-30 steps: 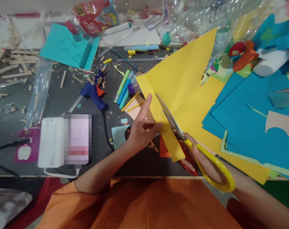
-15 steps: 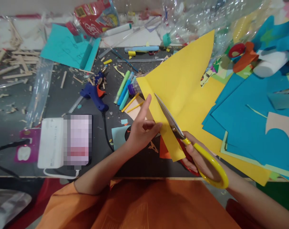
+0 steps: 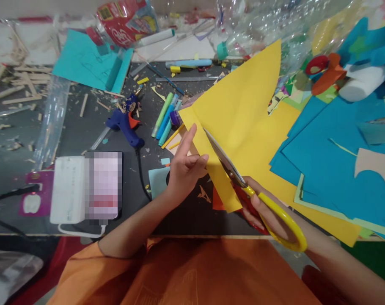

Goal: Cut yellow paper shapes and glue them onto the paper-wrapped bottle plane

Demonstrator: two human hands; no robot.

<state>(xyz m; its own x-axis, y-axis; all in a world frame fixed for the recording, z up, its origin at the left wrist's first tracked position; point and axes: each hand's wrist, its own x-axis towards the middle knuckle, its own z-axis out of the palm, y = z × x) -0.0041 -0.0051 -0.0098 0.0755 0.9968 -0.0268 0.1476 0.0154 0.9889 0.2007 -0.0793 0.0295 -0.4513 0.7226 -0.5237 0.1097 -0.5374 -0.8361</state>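
My left hand [image 3: 188, 171] pinches the edge strip of a yellow paper sheet [image 3: 240, 97], thumb and index finger on top and the other fingers curled under. In my right hand [image 3: 259, 207] is a pair of scissors [image 3: 283, 222] with one yellow and one red handle. The scissors' blades lie along a cut in the sheet and point up and left. Beyond the tips, the strip is still joined to the sheet at its upper left end. Its lower end hangs loose near the table's front edge.
A blue glue gun [image 3: 125, 129] lies left of several markers [image 3: 165, 118]. A phone [image 3: 105, 186] and a white power bank [image 3: 68, 190] sit at the front left. Blue paper sheets [image 3: 332, 156] cover the right side. Plastic bottles [image 3: 125, 21] and scraps line the back.
The yellow sheet and my left hand have shifted slightly left. My left fingers still hold the strip, and the scissors stay in the cut.
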